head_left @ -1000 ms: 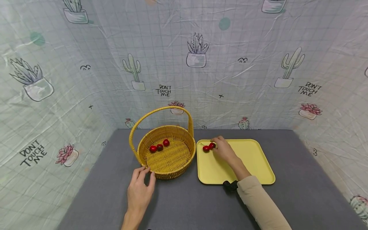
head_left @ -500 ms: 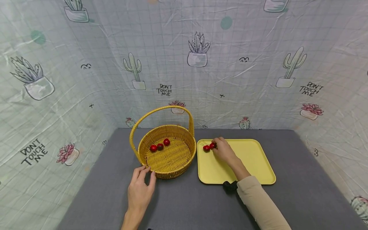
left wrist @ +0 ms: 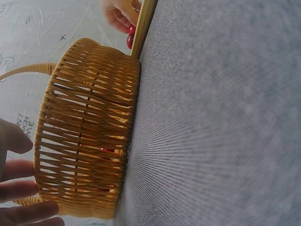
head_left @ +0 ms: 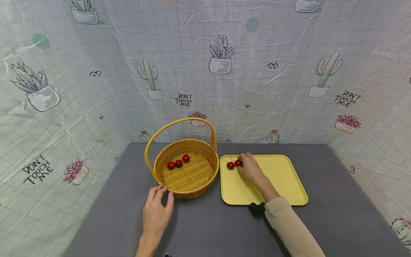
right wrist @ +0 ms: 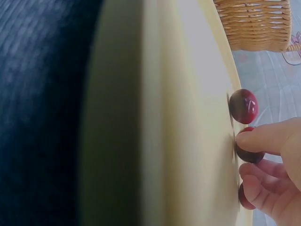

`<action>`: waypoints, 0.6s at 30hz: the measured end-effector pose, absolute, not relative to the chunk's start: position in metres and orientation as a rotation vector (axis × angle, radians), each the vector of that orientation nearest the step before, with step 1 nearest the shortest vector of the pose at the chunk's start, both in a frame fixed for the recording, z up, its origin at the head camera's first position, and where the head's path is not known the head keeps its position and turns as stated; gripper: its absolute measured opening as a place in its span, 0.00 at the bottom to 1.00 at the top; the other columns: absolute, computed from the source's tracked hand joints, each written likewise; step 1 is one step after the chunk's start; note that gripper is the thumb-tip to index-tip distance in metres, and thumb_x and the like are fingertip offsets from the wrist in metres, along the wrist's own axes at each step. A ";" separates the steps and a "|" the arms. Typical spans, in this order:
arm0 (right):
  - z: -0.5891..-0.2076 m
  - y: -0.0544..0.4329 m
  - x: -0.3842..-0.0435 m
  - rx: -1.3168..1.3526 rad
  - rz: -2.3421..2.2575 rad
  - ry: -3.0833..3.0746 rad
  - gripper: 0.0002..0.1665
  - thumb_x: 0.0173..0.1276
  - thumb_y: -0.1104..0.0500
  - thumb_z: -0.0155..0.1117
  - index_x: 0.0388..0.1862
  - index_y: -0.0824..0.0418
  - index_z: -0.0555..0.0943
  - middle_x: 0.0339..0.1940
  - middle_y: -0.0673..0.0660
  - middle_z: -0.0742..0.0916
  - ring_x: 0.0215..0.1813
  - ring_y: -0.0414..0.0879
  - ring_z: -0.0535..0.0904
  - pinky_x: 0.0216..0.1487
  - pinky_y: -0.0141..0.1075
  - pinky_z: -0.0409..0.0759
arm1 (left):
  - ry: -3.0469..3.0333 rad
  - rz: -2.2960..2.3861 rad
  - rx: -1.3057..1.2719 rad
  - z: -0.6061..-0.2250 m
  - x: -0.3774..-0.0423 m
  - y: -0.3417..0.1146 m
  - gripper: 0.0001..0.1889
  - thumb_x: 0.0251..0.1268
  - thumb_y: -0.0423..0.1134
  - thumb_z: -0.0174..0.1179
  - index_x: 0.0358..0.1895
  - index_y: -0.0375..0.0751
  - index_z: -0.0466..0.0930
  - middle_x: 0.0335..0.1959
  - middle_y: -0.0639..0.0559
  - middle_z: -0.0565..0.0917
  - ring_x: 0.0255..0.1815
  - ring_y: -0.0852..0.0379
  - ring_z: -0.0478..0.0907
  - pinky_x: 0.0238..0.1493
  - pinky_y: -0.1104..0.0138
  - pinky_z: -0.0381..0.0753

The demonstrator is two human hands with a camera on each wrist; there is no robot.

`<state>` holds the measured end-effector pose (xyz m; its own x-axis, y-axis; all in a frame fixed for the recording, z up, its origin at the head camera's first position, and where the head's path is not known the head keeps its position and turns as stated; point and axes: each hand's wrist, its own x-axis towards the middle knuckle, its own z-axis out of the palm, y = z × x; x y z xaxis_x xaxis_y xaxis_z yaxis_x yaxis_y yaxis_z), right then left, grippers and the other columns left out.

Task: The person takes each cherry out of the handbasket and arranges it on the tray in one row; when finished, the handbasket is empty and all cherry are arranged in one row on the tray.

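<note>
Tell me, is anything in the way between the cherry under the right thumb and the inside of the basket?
Yes. A second cherry lies beside the thumbed cherry, on the basket side. Beyond it come the yellow tray's low rim and the basket's woven wall.

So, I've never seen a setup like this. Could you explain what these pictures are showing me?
There's no robot here: these are a person's bare left hand and right hand. The wide view comes from a camera worn on the head, looking forward and down; the two close ones come from cameras worn on each wrist. On the grey tabletop stand a yellow wicker basket with three cherries inside and, beside it, a yellow tray. The left hand touches the basket's near rim. The right hand pinches a cherry on the tray, between another cherry and a third cherry partly hidden by that hand.
</note>
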<state>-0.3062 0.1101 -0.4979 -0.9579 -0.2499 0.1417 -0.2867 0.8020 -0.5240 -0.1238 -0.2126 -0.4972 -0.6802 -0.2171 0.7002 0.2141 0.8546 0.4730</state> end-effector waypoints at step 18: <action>-0.494 0.110 -0.305 0.437 0.900 -2.898 0.23 0.65 0.64 0.70 0.57 0.70 0.78 0.55 0.68 0.79 0.47 0.55 0.79 0.50 0.49 0.82 | -2.201 -0.672 -0.017 -0.498 -0.125 -0.213 0.11 0.59 0.33 0.69 0.44 0.30 0.87 0.45 0.39 0.83 0.44 0.42 0.86 0.36 0.54 0.87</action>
<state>-0.3051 0.1101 -0.4941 -0.9566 -0.2466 0.1550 -0.2910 0.7874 -0.5435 -0.1247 -0.2133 -0.4978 -0.6672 -0.2058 0.7159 0.2290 0.8579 0.4600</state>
